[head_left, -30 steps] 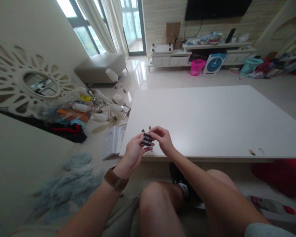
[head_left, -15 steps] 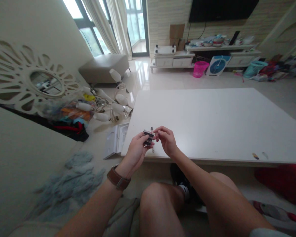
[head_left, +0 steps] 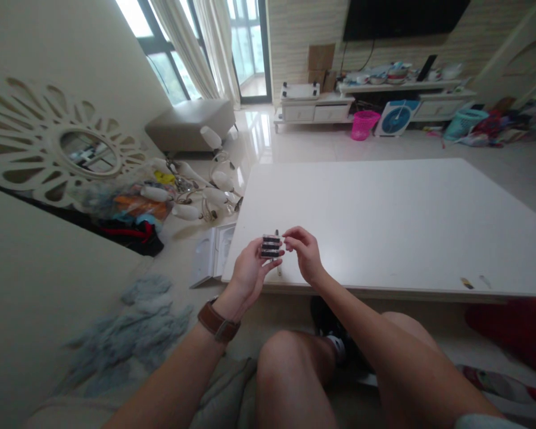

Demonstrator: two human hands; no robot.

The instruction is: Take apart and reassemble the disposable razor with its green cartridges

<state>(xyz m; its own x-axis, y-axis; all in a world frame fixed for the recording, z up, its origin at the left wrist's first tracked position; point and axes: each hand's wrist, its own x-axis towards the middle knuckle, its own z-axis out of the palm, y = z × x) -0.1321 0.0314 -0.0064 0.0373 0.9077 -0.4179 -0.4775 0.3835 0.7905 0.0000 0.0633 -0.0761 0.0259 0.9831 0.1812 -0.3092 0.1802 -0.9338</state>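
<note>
My left hand [head_left: 250, 269] is closed around the edge of a small, flat block [head_left: 270, 246] with dark and pale bands; its exact kind does not show. The banded face is turned up towards me, above the near left corner of the white table [head_left: 375, 220]. Just right of the block is my right hand [head_left: 306, 253], its thumb and fingertips drawn together close to the block's right side. Whatever those fingertips hold, if anything, is too small to make out. Beneath the block a slim rod-like thing [head_left: 279, 270] lies on the table, partly covered by the left hand.
An open white box [head_left: 209, 253] stands on the floor by the table's left edge, near a lamp with several white shades [head_left: 214, 196]. Two small flat pieces, one of them dark [head_left: 467, 283], lie near the table's front right. My knees are below the front edge.
The block has turned so its banded face shows more fully, and my left thumb has moved off that face. My right fingertips have drawn slightly away from it.
</note>
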